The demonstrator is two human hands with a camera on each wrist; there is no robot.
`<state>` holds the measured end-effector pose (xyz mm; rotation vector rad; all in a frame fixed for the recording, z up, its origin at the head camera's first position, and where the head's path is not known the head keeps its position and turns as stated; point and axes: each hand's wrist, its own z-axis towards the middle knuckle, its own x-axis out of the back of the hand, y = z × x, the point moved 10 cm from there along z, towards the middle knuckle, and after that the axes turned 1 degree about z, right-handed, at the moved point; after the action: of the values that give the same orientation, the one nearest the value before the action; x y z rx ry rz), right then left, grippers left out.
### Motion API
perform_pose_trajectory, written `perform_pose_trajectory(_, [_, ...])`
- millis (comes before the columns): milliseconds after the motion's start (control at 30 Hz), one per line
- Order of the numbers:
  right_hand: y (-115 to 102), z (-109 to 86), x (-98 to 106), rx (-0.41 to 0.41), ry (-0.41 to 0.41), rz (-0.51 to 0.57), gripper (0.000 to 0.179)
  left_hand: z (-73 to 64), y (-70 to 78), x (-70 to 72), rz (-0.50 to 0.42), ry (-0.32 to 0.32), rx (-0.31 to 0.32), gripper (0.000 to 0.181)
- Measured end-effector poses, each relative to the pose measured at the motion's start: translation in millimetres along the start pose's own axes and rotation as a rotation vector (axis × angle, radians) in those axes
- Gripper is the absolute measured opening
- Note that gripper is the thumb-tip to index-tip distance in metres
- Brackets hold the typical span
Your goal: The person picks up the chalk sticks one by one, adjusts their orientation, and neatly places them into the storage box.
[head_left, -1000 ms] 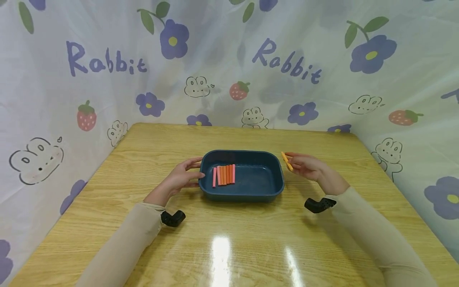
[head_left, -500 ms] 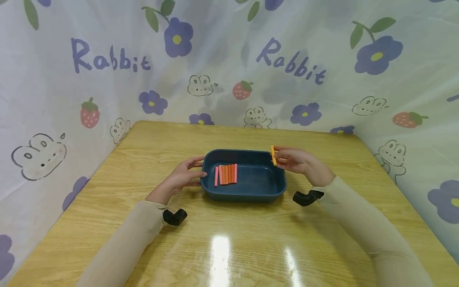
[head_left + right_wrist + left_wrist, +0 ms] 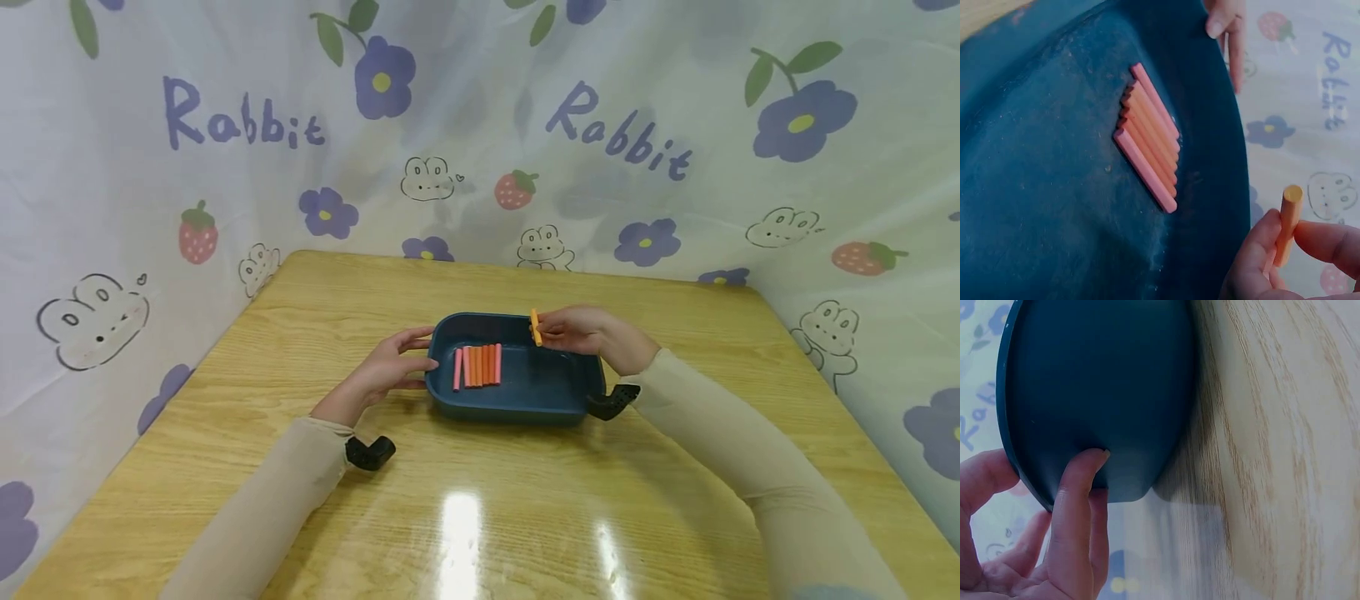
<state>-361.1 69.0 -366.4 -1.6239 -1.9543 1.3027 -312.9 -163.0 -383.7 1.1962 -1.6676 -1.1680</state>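
Observation:
In the head view a dark blue rectangular tub [image 3: 517, 410] stands on the table, with a row of pink and orange chalk sticks [image 3: 480, 366] lying side by side at its left part. My right hand [image 3: 581, 327] is over the tub's back right part and pinches a yellow-orange chalk stick [image 3: 536, 327] between thumb and fingertips. That chalk [image 3: 1288, 225] is held near upright in the right wrist view. At the tub's left end my left hand [image 3: 386, 367] rests its spread, fairly straight fingers against the wall; the left wrist view shows a fingertip on the tub's wall [image 3: 1104, 381].
The wooden table [image 3: 360, 533] extends around the tub on all sides. A white curtain [image 3: 465, 108] printed with rabbits, flowers and strawberries encloses its back and sides. Black curved devices [image 3: 370, 452] are worn at both wrists.
My right hand has moved left with the yellow-orange chalk, from beside the tub's right end to over its inside. The left hand stays at the left end. The head view has shifted slightly.

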Motion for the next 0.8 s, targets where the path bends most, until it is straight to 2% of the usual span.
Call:
perform_pose_trajectory(233, [9,9.7,-11,-0.085,-0.026,-0.115,0.03,-0.4,0.3,-0.6,-0.001,0.001,-0.006,0.064])
perform_pose_trajectory(367, [14,16.4,-17,-0.132,-0.051,-0.184,0.028,-0.4,0.2,0.1,0.001,0.006,-0.007,0.064])
perform_pose_trajectory(433, [17,20.0,-20,-0.152,-0.063,-0.204,0.021,-0.8,0.6,0.1,-0.001,0.006,-0.005,0.064])
perform_pose_trajectory(500, [19,24.0,-22,-0.165,-0.059,-0.209,0.011,-1.2,1.1,-0.2,-0.005,0.005,-0.002,0.064])
perform_pose_trajectory(667, [25,34.8,-24,-0.189,-0.037,-0.254,0.022,-1.5,2.2,-0.7,-0.008,0.001,-0.001,0.065])
perform_pose_trajectory(800, [34,43.2,-22,-0.239,-0.014,-0.355,0.005,-0.9,1.1,-0.4,-0.002,0.006,-0.001,0.064])
